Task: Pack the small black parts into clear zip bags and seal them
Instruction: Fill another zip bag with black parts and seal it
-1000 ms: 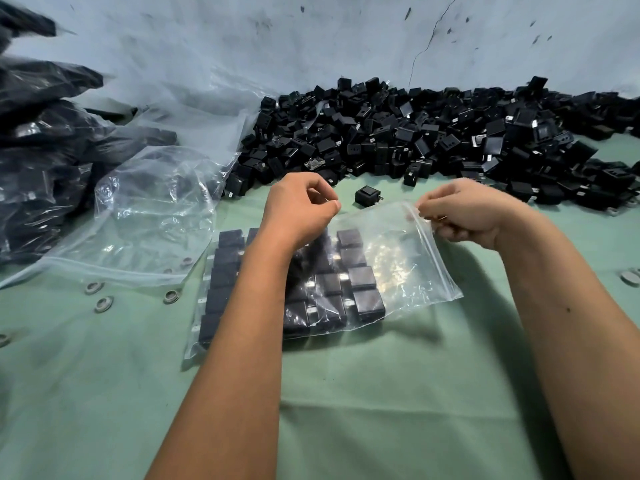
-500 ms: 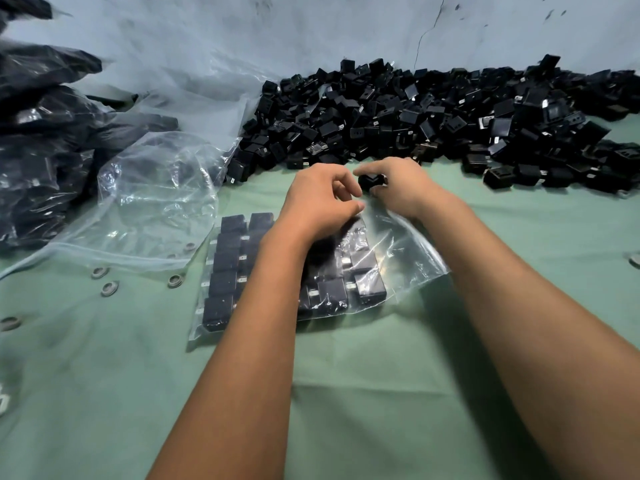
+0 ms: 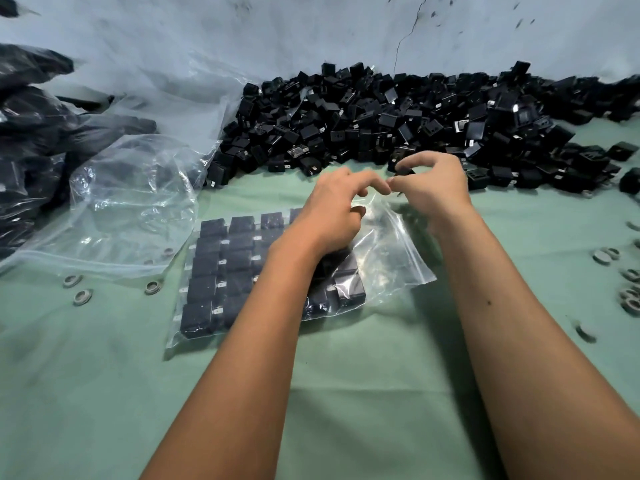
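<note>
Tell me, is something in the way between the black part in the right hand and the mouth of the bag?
Nothing visible blocks it. The right hand holds a black part just above the mouth of the zip bag. The left hand is at the bag's mouth, beside the path, not across it.

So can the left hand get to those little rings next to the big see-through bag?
Probably yes. The left hand is on the packed bag, and only bare green cloth lies between it and the rings.

Small grey rings (image 3: 82, 296) lie scattered on the green cloth (image 3: 346, 393). A cracked pale wall (image 3: 311, 26) stands behind.
</note>
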The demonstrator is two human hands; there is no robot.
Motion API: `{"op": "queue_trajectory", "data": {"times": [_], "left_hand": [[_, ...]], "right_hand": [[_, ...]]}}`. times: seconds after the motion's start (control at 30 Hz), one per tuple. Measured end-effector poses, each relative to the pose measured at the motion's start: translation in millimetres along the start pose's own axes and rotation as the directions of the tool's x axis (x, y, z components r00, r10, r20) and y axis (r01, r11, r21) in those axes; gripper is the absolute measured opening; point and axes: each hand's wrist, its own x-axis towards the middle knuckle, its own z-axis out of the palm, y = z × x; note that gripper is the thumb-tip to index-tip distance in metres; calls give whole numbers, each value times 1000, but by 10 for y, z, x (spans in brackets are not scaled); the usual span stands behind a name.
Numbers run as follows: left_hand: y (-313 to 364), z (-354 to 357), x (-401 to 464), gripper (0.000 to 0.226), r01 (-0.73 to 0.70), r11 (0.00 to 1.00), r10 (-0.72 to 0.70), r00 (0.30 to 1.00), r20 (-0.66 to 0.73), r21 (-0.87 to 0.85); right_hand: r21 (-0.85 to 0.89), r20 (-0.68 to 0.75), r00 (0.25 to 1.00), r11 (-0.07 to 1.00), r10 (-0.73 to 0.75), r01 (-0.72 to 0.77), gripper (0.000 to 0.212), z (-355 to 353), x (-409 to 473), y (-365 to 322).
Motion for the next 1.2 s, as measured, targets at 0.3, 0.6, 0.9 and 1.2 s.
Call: {"op": "queue_trajectory", "data": {"times": [0.3, 0.6, 0.9, 1.2], "left_hand": [[-23, 9, 36, 21, -38, 999, 39, 999, -22, 27], [-38, -125, 31, 19, 8, 997, -18, 990, -139, -75], [114, -194, 45, 20, -69, 972, 27, 982, -185, -225], [-198, -374, -48, 9, 191, 976, -208, 958, -199, -105]], "right_hand": [[219, 571, 820, 969, -30, -117, 15, -375, 30, 37], [-6, 778, 626, 994, -62, 106, 24, -284, -95, -17], [-184, 691, 698, 887, -190, 424, 20, -120, -147, -112], [-354, 666, 743, 848, -67, 394, 38, -124, -132, -185]]}}
